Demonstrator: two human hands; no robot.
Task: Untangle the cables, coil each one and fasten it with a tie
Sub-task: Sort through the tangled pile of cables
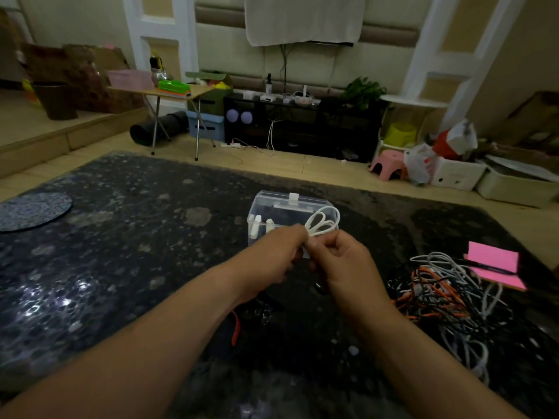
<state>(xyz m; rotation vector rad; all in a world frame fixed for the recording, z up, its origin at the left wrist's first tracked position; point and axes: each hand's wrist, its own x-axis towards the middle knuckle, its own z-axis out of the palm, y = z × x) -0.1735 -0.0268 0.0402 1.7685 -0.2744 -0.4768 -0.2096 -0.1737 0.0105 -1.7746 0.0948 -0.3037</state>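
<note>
Handling, judged: the white cable (322, 223) is looking light, thin and limp, with enough spring in the loops to fan open if released. It is not fragile, but the smooth jacket is likely slippery. The best hold is at the gathered waist of the coil, where all turns cross, and not on the free loops.

Appearance: the cable is sitting in a few small oval loops, plain white, projecting up and to the far right from between the two hands.

Position: it is being held in the air, just on the near side of a clear plastic box (272, 204), above the dark speckled table (121, 252).

The left hand (272, 261) is curling its fingers and pinching the coil's waist. The right hand (344, 261) is meeting it there, fingers curled, thumb and forefinger pinching the same spot. A small white tab is showing between the hands. Whether it is a tie or a cable end cannot be told.

A tangle of orange, black and grey cables (447, 294) is lying to the right, beside a pink notepad (493, 261).
</note>
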